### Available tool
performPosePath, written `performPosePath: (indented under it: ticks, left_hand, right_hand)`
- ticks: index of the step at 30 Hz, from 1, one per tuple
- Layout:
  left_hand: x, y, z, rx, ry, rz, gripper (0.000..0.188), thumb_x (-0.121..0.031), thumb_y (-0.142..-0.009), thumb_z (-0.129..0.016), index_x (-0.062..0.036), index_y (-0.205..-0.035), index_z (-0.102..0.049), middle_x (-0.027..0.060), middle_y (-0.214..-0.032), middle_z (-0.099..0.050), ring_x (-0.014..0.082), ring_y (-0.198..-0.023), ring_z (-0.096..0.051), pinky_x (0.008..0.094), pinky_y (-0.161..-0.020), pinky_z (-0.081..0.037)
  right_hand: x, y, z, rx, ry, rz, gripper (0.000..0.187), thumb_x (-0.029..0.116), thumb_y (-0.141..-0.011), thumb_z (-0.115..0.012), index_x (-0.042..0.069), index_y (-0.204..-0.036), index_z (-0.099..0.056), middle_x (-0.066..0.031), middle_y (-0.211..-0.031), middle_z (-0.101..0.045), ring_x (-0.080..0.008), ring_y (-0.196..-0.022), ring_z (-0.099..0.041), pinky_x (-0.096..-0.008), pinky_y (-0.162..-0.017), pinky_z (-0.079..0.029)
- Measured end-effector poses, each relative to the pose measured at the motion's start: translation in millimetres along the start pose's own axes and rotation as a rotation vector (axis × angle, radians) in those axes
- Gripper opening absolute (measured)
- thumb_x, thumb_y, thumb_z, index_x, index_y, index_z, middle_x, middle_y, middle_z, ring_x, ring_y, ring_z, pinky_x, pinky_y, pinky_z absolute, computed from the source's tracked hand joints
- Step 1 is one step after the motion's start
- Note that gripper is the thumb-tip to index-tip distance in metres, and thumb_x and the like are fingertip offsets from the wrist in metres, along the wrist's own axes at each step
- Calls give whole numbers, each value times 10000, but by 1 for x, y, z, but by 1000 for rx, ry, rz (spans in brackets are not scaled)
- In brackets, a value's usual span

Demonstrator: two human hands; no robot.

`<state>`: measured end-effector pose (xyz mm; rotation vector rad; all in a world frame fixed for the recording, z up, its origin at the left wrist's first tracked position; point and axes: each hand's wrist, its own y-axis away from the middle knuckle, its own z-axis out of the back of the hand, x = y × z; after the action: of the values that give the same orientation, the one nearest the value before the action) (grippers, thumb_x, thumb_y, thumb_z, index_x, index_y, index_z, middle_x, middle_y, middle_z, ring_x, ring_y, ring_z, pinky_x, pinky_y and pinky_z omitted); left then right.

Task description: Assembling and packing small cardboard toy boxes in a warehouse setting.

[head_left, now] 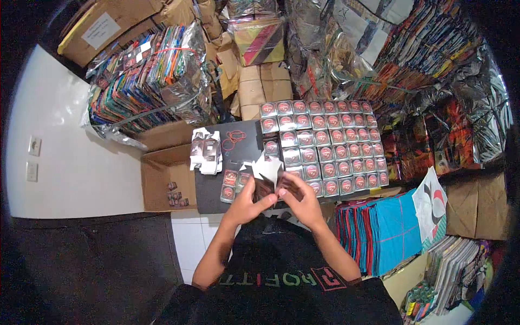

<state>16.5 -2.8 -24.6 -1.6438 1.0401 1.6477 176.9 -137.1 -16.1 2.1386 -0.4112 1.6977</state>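
In front of my chest I hold a small printed carton (267,167) with its white-lined flaps standing up. My left hand (248,206) grips its left side, thumb across the near face. The fingers of my right hand (301,199) close on its right side near the bottom. Whatever is inside the carton is hidden. Just left of it, partly behind my left hand, are a few clear square cases (229,184) with round red labels. Rows of the same kind of cases (327,142) cover the right part of the dark table (211,187).
Flattened white-and-dark cartons (206,151) lie at the table's left, beside red rubber bands (233,140). An open cardboard box (153,181) at the left holds several small packs. Wrapped stacks of folded packets (146,81) rise behind. Blue folded bundles (382,233) sit at the near right.
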Motion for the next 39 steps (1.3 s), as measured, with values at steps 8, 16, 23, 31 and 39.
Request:
performPosePath:
  ticks: [8, 16, 23, 31, 39]
  left_hand:
    - [-39, 0, -14, -48, -394, -291, 1025, -301, -800, -876, -27, -1622, -328, 219, -1567, -468, 330, -1415, -499, 423, -1181, -378]
    - [-48, 7, -16, -60, -648, -388, 984, -330, -725, -895, -52, -1560, -455, 219, -1409, -563, 389, -1275, -572, 456, -1100, -448]
    - [-49, 9, -19, -21, -681, -425, 1002, -330, -692, -885, -43, -1554, -461, 209, -1401, -572, 389, -1253, -570, 460, -1104, -434]
    - [-51, 9, -16, 1, -738, -423, 1014, -400, -705, -906, -42, -1548, -471, 204, -1443, -568, 392, -1305, -550, 471, -1120, -416]
    - [-8, 11, 22, -519, -14, -179, 456, -121, -1011, -482, 14, -1443, -534, 142, -1389, -612, 239, -1273, -595, 352, -1062, -461]
  right_hand:
    - [0, 1, 7, 49, -80, -58, 449, 51, -1016, -545, -47, -1454, -528, -94, -1293, -662, -156, -1190, -620, -329, -1040, -501]
    - [-8, 2, 26, 78, -97, -261, 562, 408, -1110, -431, -42, -1402, -597, -92, -1206, -708, -161, -1079, -643, -314, -1005, -471]
    - [1, -2, 36, 247, -122, -261, 587, 456, -1123, -433, -35, -1401, -595, -82, -1201, -707, -151, -1054, -638, -297, -946, -495]
    - [15, -9, 34, 311, 69, -290, 385, 282, -1086, -555, -13, -1307, -668, -44, -1190, -708, -125, -1076, -631, -287, -957, -497]
    - [-9, -6, 38, -95, -410, -429, 286, 118, -1007, -551, 37, -1254, -671, -38, -1118, -724, -144, -960, -686, -317, -825, -562]
